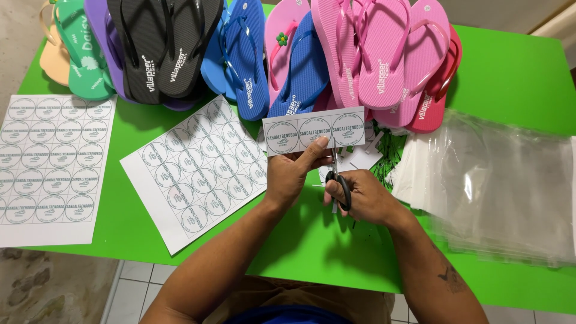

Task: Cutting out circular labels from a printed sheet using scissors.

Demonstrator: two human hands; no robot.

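My left hand [292,173] pinches the lower edge of a paper strip [314,130] printed with three round labels and holds it up over the green table [516,78]. My right hand [363,196] grips black-handled scissors [339,183]. Their blades point up into the strip between two of the labels.
Two sheets of round labels lie on the table, one at the left [51,165] and one tilted near the middle [201,168]. Several flip-flops in many colours [252,54] are piled along the far edge. A stack of clear plastic bags [498,186] lies at the right. Small paper offcuts [360,157] sit behind my hands.
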